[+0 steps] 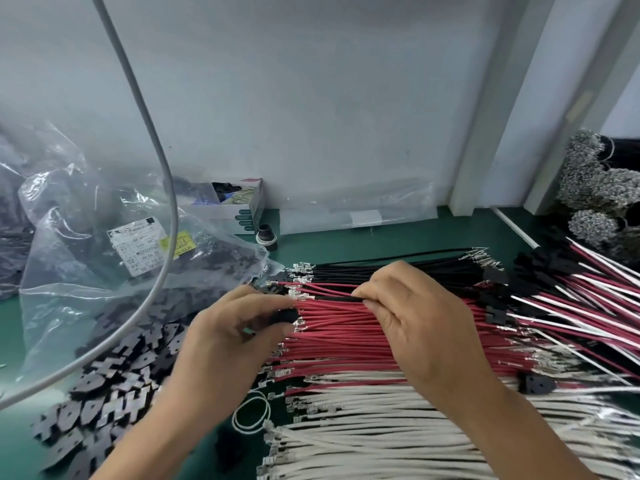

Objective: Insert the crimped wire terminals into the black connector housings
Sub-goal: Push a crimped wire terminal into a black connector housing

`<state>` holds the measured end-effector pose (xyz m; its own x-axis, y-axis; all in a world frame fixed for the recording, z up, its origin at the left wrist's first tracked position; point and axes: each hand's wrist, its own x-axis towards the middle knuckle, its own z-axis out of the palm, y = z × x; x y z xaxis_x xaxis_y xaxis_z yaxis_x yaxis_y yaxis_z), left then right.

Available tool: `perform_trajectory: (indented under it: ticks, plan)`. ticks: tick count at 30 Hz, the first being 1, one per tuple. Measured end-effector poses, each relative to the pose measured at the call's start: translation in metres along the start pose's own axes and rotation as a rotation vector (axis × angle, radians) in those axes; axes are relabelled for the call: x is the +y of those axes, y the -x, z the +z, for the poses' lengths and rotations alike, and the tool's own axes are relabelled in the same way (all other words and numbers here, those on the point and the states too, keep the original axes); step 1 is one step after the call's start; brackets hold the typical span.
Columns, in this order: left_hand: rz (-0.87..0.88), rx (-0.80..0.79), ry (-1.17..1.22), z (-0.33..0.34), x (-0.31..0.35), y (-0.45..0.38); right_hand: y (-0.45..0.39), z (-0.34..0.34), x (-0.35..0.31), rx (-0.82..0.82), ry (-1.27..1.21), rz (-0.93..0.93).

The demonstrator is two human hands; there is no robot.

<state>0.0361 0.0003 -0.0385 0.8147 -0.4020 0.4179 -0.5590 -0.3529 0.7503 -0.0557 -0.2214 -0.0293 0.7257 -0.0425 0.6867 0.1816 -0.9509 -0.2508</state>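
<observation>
My left hand (239, 327) holds a black connector housing (284, 315) between thumb and fingers, over the left ends of the red wires (339, 323). My right hand (412, 317) pinches a black wire (339, 298) whose crimped silver terminal (299, 295) points left, just above the housing. Black wires (398, 268) lie behind the red ones, and white wires (381, 427) lie in front. All have metal terminals at their left ends.
A pile of loose black housings (110, 393) spills from a clear plastic bag (86, 237) at the left. A grey cable (162, 188) arcs across. Finished red-and-white harnesses (571, 289) lie at the right, wire bundles (602, 188) behind them, and a small box (239, 206) stands by the wall.
</observation>
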Motion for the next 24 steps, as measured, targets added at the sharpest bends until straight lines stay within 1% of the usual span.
perform_trajectory:
  ticks: [3, 8, 15, 17, 24]
  plan:
    - [-0.023, 0.020, 0.107, -0.0003, 0.0016, -0.0004, 0.0027, -0.0018, -0.0055, -0.005, -0.030, -0.034]
    - [-0.070, -0.008, 0.286, 0.0019, 0.0026, 0.0011, 0.0029, -0.0030, -0.0111, -0.002, -0.113, 0.016]
    - [-0.115, -0.068, 0.340, 0.0030, 0.0012, 0.0033, 0.0033, -0.0048, -0.0101, -0.017, -0.080, 0.026]
    - [-0.101, -0.072, 0.349, 0.0044, 0.0007, 0.0031, 0.0030, -0.0060, -0.0081, -0.017, -0.086, 0.052]
    - [-0.051, -0.102, 0.363, 0.0047, 0.0023, 0.0031, 0.0001, -0.0078, -0.0080, -0.069, -0.127, 0.017]
